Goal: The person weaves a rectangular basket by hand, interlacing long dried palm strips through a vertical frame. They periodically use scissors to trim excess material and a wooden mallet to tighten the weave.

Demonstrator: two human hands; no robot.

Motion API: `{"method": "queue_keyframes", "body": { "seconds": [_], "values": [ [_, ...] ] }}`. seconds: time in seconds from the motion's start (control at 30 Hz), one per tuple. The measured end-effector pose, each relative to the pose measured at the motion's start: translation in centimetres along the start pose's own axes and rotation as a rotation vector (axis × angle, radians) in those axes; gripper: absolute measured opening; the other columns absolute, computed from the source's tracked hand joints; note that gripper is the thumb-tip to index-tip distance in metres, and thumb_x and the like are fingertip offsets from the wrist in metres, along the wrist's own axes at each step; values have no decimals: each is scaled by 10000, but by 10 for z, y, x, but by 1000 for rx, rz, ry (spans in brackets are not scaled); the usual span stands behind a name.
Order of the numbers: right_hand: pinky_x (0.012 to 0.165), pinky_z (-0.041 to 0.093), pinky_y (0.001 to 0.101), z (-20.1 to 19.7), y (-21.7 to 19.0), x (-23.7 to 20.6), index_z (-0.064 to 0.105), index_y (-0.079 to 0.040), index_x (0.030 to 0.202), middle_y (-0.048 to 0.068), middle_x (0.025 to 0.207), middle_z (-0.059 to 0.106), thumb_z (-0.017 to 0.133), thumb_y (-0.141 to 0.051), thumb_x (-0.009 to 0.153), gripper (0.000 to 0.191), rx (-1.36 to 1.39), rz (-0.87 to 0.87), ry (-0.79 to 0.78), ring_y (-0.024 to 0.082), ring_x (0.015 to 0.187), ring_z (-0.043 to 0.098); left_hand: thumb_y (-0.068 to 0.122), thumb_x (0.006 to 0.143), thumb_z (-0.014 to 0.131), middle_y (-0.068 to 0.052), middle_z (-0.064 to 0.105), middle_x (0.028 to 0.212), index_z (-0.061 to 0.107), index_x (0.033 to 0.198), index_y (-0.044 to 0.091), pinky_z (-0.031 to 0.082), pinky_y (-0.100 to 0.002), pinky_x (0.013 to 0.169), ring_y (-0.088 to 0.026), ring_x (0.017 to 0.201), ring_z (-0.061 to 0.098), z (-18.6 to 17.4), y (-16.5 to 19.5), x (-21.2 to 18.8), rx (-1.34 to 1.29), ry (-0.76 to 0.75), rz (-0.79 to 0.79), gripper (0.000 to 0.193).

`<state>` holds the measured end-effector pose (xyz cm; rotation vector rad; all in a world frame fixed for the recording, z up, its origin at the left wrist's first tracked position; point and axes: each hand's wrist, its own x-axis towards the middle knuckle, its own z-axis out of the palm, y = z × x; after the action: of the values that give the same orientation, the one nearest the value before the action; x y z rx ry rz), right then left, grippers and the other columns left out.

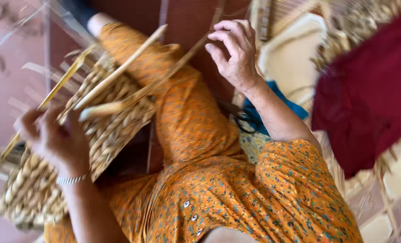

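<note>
A half-woven basket piece [106,121] of pale dried straw rests on my lap, over my orange flowered clothes [196,130]. My left hand [54,139], with a beaded bracelet at the wrist, grips the weave's left edge, where loose strands stick out past the fingers. My right hand [234,51] is raised at the top centre, its fingers curled on the far end of a long straw strand [173,69]. That strand runs slanting down into the weave. A second long strand [124,65] lies across the weave beside it. The picture is motion-blurred.
Black scissors [245,120] lie on a blue cloth [277,96] by my right forearm. A dark red cloth [367,90] covers the right side, over a cream mat [290,54] and pale floor tiles [389,211]. More straw [358,22] is piled at the top right.
</note>
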<state>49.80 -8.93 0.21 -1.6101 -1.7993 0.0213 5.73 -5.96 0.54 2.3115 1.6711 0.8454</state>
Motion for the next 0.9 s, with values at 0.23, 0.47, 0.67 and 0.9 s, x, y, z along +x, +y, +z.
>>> {"method": "queue_keyframes", "body": {
  "seconds": [0.23,0.47,0.67,0.9],
  "values": [
    [820,481,440,-107,136,-82,706,-79,1006,92,921,674,753,-66,1023,51,-396,356,137,294,896,633,10,1096,695,-99,634,1083,596,1076,15,492,-219,663,-132,827,620,-2,-16,-14,32,-104,36,102],
    [761,475,516,-167,213,-103,756,-124,998,96,929,683,787,-149,827,175,-999,544,-51,297,859,627,76,1127,703,-62,712,923,588,1140,5,527,-238,681,-113,734,683,-2,3,0,-138,-203,-190,135],
    [831,506,485,-150,226,-76,645,-82,1039,114,1013,627,690,-77,969,83,-961,459,-33,303,932,625,70,1076,734,-117,705,938,662,1114,38,543,-322,696,-188,736,674,-1,23,16,-113,-187,-192,88],
    [810,542,325,-45,111,43,464,-36,1194,77,1081,629,571,-127,1163,144,313,315,19,210,862,611,-10,978,738,-115,639,982,638,1053,60,539,-426,740,-324,862,657,19,18,39,-145,-32,-115,143]
  ]
}}
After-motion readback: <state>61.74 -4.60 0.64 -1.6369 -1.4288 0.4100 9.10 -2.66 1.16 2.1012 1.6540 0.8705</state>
